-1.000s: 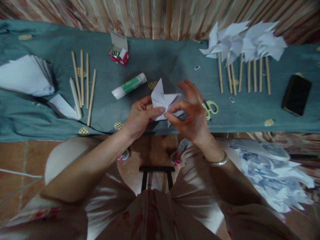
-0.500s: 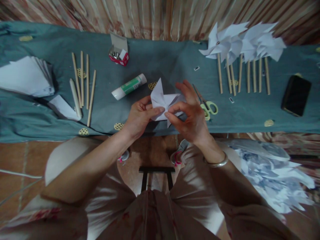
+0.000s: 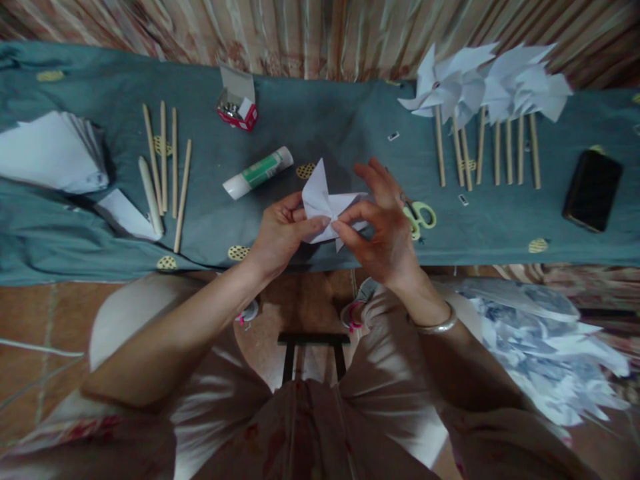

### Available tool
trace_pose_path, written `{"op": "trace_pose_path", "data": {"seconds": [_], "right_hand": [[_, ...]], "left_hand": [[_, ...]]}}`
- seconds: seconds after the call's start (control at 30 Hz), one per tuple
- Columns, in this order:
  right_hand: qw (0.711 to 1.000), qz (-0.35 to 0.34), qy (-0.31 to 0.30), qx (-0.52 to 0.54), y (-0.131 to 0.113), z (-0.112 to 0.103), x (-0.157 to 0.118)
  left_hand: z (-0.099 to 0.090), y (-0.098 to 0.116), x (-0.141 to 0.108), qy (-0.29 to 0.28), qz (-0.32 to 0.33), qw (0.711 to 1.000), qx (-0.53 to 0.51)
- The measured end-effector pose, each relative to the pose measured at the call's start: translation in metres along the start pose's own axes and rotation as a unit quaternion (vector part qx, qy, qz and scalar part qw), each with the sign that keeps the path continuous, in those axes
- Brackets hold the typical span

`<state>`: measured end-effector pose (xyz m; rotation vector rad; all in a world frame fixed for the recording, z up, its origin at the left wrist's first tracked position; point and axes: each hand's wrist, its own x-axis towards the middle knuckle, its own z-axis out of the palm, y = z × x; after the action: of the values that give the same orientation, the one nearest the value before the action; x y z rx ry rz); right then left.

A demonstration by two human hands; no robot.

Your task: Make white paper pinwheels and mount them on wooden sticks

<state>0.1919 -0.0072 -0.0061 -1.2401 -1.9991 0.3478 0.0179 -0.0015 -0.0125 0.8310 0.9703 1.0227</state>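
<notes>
A white paper pinwheel point(image 3: 316, 188) is held between both hands above the table's near edge. My left hand point(image 3: 280, 233) is closed on its left side, thumb on the front near the centre and fingers partly behind. At the centre, my right hand point(image 3: 383, 227) pinches with thumb and index finger, the other fingers raised. Whether a small pin sits in that pinch I cannot make out. Just right of my right hand lie scissors point(image 3: 423, 215) with light green handles, their blades partly hidden by it. A glue stick point(image 3: 259, 173) lies beyond my left hand.
On the teal cloth point(image 3: 340, 127) are a small open red box point(image 3: 237, 115) of metal bits, wooden sticks point(image 3: 163, 157), stacked paper point(image 3: 53, 153), finished pinwheels on sticks point(image 3: 480, 87) and a black phone point(image 3: 593, 191). A bag of white paper pieces point(image 3: 545, 353) sits low at the right.
Both hands and the pinwheel have shifted very slightly right. My right hand has turned a little, covering more of the scissor blades. The pinch at the centre stays.
</notes>
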Motion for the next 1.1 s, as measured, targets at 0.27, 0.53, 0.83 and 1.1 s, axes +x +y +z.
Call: {"op": "trace_pose_path", "data": {"seconds": [0.27,0.53,0.83,1.1], "right_hand": [[1.000,0.017,0.005,-0.016,-0.0037,0.0001,-0.0007],[1.000,0.022,0.001,-0.013,-0.0026,-0.0007,-0.0003],[1.000,0.029,-0.005,0.011,-0.0009,-0.0005,-0.0003],[1.000,0.026,0.001,-0.009,-0.0027,-0.0008,0.0005]], "left_hand": [[0.0024,0.0027,-0.0018,0.007,-0.009,1.000,-0.007],[0.0042,0.0040,-0.0025,0.013,-0.015,1.000,-0.007],[0.0037,0.0030,-0.0014,0.007,-0.009,1.000,-0.005],[0.0053,0.0031,-0.0019,0.011,-0.011,1.000,0.000]]}}
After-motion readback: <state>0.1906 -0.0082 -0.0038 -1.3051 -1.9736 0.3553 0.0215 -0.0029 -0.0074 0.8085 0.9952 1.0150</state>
